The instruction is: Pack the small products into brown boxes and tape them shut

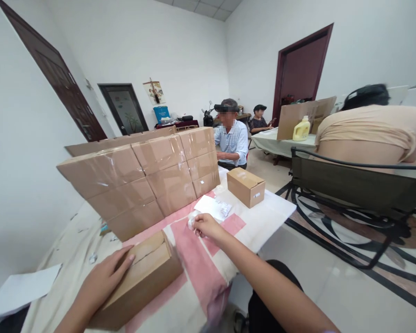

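My left hand [104, 275] lies flat, fingers stretched out, on top of a small brown cardboard box [143, 282] at the near edge of the table. My right hand [204, 225] is closed in a pinch on a small white packet [192, 222] above the pink and white tablecloth [197, 268]. Just beyond it lie a white sheet and a small clear bag [213, 206]. A second small cardboard box [246, 186] stands closed further back on the right.
A wall of stacked taped cartons [142, 178] fills the left of the table. A person in a light blue shirt [232, 141] sits behind it. At the right a person [367, 129] bends over a folding chair [360, 185]; a yellow jug [301, 129] stands on a far table.
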`<state>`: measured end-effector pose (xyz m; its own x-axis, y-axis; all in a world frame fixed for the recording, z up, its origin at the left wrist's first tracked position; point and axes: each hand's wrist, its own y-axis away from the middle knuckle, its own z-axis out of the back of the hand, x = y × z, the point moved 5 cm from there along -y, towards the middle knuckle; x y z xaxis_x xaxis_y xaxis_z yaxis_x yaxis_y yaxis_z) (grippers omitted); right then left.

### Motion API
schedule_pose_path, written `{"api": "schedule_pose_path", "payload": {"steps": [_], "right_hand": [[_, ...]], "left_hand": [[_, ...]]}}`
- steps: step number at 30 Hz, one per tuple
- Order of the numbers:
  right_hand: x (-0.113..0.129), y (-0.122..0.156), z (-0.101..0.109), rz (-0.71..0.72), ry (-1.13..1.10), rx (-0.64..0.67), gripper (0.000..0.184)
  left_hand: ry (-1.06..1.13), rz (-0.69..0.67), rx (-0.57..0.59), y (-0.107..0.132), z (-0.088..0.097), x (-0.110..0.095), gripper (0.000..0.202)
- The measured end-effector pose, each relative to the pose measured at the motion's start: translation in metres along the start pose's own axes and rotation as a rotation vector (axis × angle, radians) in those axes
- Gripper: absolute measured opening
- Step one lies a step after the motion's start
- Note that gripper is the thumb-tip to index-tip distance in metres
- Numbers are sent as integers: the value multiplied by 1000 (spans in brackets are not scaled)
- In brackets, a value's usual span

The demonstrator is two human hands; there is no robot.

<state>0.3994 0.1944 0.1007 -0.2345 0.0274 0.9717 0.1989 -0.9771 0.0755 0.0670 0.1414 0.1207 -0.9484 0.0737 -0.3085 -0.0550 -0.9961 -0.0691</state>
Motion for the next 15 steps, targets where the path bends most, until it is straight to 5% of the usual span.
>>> {"api": "schedule_pose_path", "payload": {"steps": [7, 12, 15], "right_hand": [[-34, 39, -73, -148, -331, 217, 16], [-47, 38, -86, -234, -404, 358, 55], [-49, 43, -85, -245, -424, 409, 53]], "left_hand": [[-16, -112, 20, 44, 7, -22, 62], [-14, -73, 53, 53, 7, -21, 61], [0, -63, 70, 51, 6, -18, 61]]}}
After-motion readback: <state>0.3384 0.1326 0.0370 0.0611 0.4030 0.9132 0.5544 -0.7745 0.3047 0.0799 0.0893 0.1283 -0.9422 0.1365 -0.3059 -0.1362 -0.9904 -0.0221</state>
